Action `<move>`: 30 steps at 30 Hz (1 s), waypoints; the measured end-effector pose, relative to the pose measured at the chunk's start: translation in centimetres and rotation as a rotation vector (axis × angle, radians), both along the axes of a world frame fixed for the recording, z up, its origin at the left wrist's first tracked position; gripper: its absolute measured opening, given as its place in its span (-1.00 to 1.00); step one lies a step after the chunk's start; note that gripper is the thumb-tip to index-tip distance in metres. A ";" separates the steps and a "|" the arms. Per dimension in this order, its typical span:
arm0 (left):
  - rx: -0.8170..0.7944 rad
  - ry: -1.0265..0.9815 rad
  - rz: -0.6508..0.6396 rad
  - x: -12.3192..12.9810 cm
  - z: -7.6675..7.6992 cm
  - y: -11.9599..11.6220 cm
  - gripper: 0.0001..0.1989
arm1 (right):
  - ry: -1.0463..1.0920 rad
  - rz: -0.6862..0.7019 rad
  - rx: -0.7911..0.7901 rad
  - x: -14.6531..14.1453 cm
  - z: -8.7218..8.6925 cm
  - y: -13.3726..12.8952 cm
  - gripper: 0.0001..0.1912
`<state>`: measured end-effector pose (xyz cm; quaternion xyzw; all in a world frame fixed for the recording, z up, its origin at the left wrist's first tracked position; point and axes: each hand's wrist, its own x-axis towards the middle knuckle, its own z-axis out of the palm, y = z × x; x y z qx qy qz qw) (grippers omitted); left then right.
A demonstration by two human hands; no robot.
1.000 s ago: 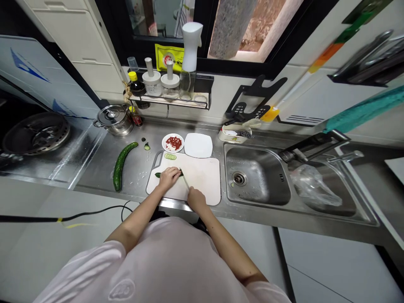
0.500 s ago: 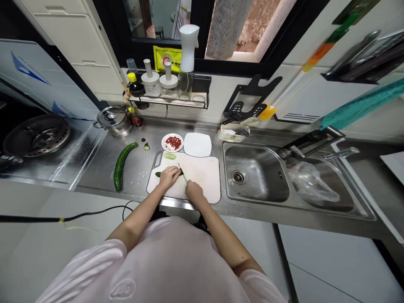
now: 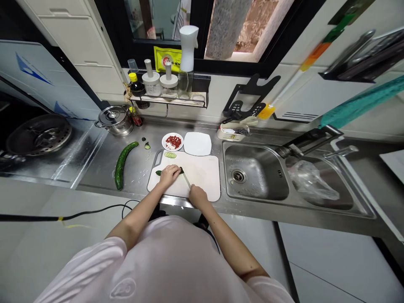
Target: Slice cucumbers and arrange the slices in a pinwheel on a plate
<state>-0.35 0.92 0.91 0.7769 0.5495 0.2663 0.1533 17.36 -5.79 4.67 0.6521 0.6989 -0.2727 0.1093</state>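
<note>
On the white cutting board (image 3: 205, 179) lies a piece of cucumber (image 3: 158, 173), partly hidden under my left hand (image 3: 169, 176), whose fingers are closed over it. My right hand (image 3: 198, 196) grips a knife (image 3: 186, 180) by its handle; the blade points up and left to the cucumber's right end. A few pale cucumber slices (image 3: 170, 155) rest at the board's upper left. Behind the board stand a round plate of chopped red pieces (image 3: 173, 142) and a bare white plate (image 3: 197, 144). A whole cucumber (image 3: 121, 166) lies left of the board.
To the right is a steel sink (image 3: 268, 181) with a faucet (image 3: 309, 141) and a plastic bag (image 3: 312, 180). A lidded pot (image 3: 115, 121) stands at the back left, a wok (image 3: 39, 134) farther left. Above the counter is a shelf of bottles and jars (image 3: 168, 86).
My right hand has moved slightly right and toward me, drawing the knife with it. My left hand stays on the cucumber, and the view has shifted slightly.
</note>
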 end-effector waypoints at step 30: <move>-0.019 -0.232 0.186 -0.1 2.4 0.7 -0.71 | -0.236 -0.092 0.395 3.2 3.0 0.1 -0.69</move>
